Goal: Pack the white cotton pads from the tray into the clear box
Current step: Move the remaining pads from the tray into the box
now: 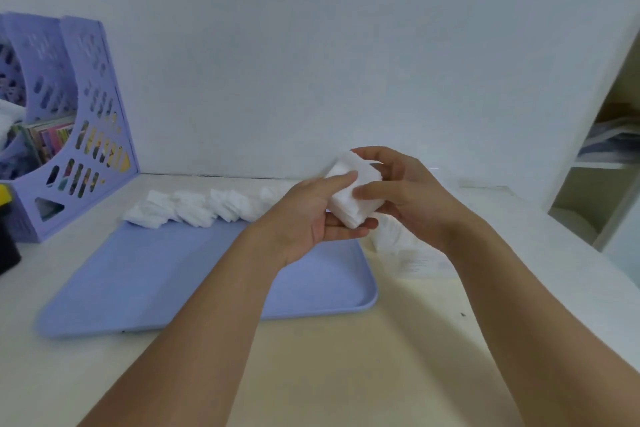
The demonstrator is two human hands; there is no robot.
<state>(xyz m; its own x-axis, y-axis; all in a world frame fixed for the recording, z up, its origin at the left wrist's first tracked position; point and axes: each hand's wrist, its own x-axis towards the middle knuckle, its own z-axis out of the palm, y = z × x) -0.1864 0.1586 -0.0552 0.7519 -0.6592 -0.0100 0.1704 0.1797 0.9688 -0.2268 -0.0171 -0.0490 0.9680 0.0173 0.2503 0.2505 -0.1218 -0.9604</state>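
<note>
Head view: I see a stack of cotton pads (353,196) held up between both hands above the blue tray's (180,274) right end. My left hand (311,218) cups it from below; my right hand (398,189) pinches its side. More loose pads (194,206) line the tray's far edge on the tabletop (363,367). A clear box (408,253) sits under my right wrist.

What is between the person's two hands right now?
In the head view, a stack of white cotton pads sits between the left hand and right hand, gripped by both above the blue tray.
</note>
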